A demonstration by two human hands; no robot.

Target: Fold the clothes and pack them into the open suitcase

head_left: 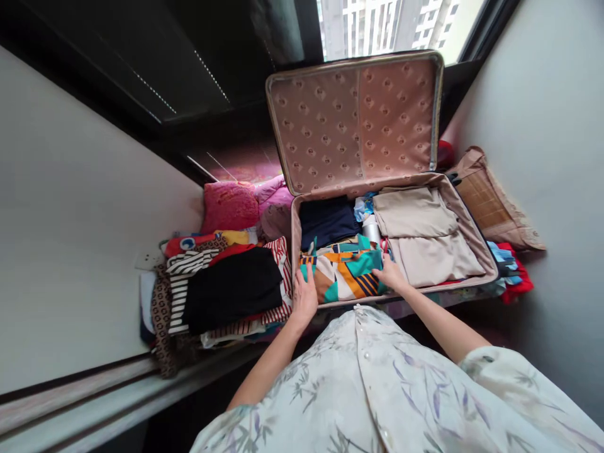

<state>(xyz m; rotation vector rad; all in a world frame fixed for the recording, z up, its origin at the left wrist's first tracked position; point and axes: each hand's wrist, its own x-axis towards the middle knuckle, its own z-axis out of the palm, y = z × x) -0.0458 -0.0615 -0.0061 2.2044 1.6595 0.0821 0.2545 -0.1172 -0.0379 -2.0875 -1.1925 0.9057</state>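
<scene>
A folded shirt with a geometric pattern in teal, orange, white and brown (346, 275) lies in the front left part of the open suitcase (491, 275). On its left edge rests my left hand (306, 294), open, fingers stretched out over the cloth. My right hand (391, 275) grips the shirt's right edge, its thumb on top and the other fingers partly hidden. Behind the shirt is folded navy clothing (329, 220). Folded beige clothing (425, 233) fills the right half. A white cylindrical container (371, 228) and a blue patterned cloth (363, 207) sit between them.
The suitcase lid (353, 123) stands upright against the window. To the left is a heap of clothes with a black garment (233, 286) on top. Pink bedding (231, 206) lies behind it. A brown pillow (493, 198) and red clothing (518, 277) are at the right wall.
</scene>
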